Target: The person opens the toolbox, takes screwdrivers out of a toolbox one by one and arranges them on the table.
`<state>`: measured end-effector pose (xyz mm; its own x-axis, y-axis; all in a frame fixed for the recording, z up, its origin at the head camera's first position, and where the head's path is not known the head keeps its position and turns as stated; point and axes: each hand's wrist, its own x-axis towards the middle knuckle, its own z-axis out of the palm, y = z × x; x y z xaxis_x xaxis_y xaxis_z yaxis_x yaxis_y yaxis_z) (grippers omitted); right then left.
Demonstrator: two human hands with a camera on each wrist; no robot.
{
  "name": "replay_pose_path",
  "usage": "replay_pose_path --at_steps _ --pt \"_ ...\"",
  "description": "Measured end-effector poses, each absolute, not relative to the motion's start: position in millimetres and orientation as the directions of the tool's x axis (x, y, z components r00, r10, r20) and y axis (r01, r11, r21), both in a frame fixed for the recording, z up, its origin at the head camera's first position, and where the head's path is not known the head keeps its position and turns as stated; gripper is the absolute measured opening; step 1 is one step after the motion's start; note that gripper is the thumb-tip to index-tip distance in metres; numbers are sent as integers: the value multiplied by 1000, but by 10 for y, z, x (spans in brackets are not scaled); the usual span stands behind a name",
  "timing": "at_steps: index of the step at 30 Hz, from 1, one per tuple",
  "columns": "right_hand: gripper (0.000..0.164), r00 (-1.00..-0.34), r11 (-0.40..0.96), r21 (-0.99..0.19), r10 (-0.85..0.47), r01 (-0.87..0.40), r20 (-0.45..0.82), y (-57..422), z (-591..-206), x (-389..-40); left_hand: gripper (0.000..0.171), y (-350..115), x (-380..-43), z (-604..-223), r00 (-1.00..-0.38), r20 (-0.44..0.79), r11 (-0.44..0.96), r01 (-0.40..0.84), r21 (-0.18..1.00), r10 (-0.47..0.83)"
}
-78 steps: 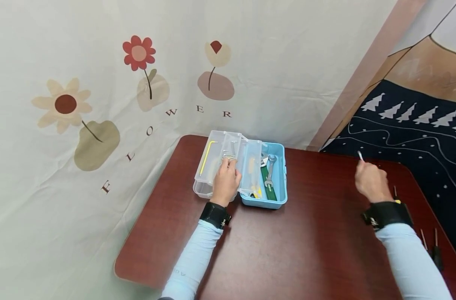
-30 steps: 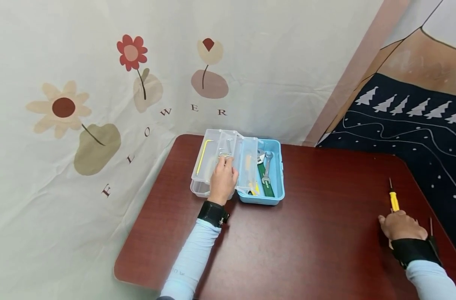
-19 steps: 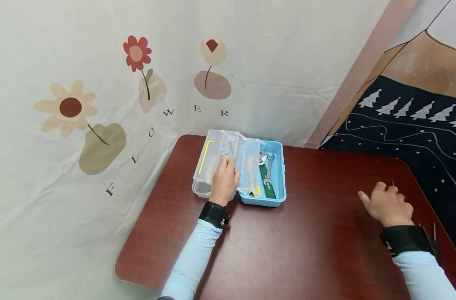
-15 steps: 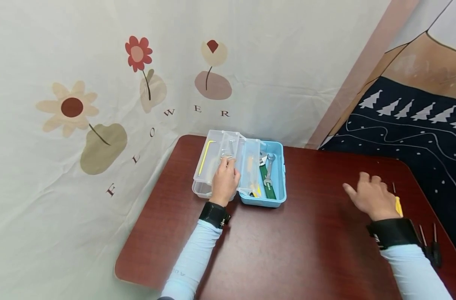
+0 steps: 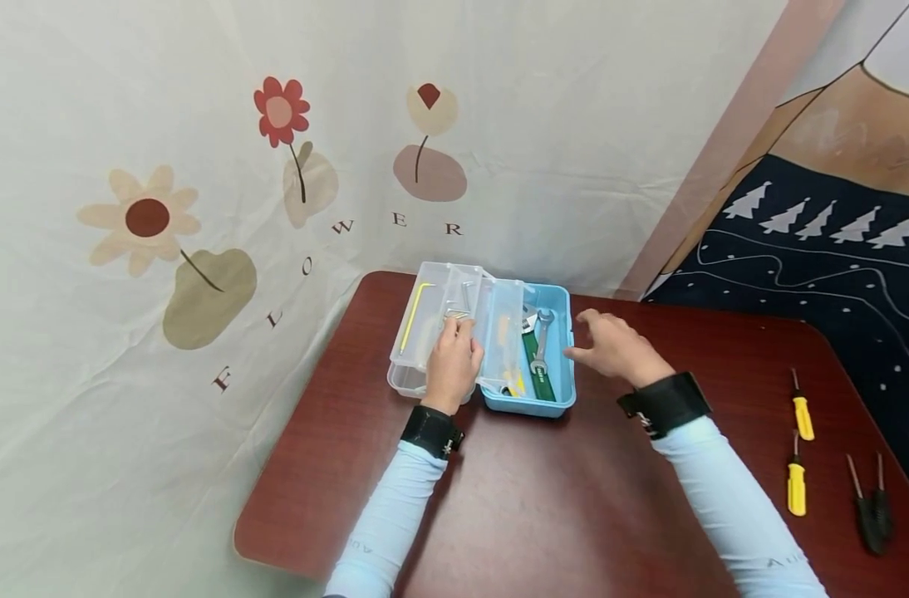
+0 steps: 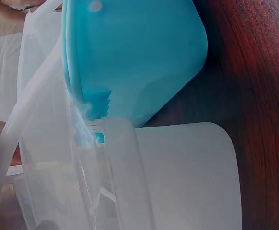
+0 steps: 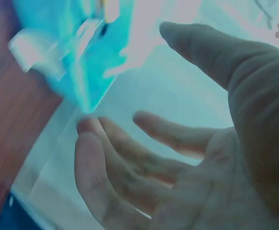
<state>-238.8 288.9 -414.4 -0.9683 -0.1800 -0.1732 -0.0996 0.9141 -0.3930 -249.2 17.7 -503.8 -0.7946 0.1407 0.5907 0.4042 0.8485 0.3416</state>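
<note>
My left hand (image 5: 451, 372) is at the clear plastic tray (image 5: 419, 332) of an opened toolbox, its fingers bent over the tray's near part beside silver hex keys (image 5: 457, 313). In the left wrist view, a translucent arm (image 6: 29, 98) of the box partly covers that hand. My right hand (image 5: 619, 345) holds nothing; its fingers and thumb are spread apart at the right rim of the blue toolbox base (image 5: 562, 399). Inside the base lie a silver wrench (image 5: 541, 342), a green-handled adjustable wrench (image 5: 542, 384) and something yellow, partly behind the clear plastic.
Two yellow-handled screwdrivers (image 5: 797, 488) lie on the right of the brown table (image 5: 544, 498). Further right are two black-handled screwdrivers (image 5: 867, 523) side by side. A long yellow hex key (image 5: 412, 320) rests in the tray's left part. A printed cloth (image 5: 574, 166) hangs behind.
My right hand has released a yellow screwdriver at the right of the table and moved left, without it, to the blue base. My left hand has stayed at the tray.
</note>
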Motion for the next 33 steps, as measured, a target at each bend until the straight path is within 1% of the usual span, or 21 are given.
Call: replay_pose_path --at_steps 5,8,11,13,15,17,22,25,28,33 --pt "70 -914 903 -403 -282 -150 -292 2545 -4209 -2659 32 189 -2497 -5049 -799 585 848 401 346 139" --pt "64 -869 897 -425 -302 -121 -392 2411 -4259 -2795 33 190 -2496 -5050 -800 584 848 399 347 138" --pt "50 -825 880 -471 -308 -57 -474 2329 -4332 -2912 32 191 -2495 -5047 -799 586 851 398 343 137" --pt "37 -802 870 -493 -306 -17 -513 2283 -4391 -2970 32 192 -2491 -5041 -798 587 851 398 342 138" --pt "25 -787 868 -497 -307 -1 -535 2244 -4460 -3013 31 194 -2487 -5035 -799 585 852 396 343 136" --pt "18 -783 874 -486 -305 -4 -542 2199 -4535 -3035 31 193 -2486 -5031 -803 580 853 392 345 135" --pt "12 -808 908 -420 -258 -15 -530 2103 -4724 -3045 32 205 -2479 -5031 -807 574 855 390 343 138" --pt "12 -800 919 -393 -258 -30 -541 2057 -4786 -3036 32 209 -2483 -5031 -803 578 854 395 338 143" --pt "12 -782 911 -410 -287 -43 -554 2028 -4806 -3023 32 204 -2497 -5043 -793 593 855 399 330 141" --pt "11 -760 895 -445 -306 -25 -574 2022 -4775 -2975 32 201 -2516 -5080 -772 622 855 406 323 132"
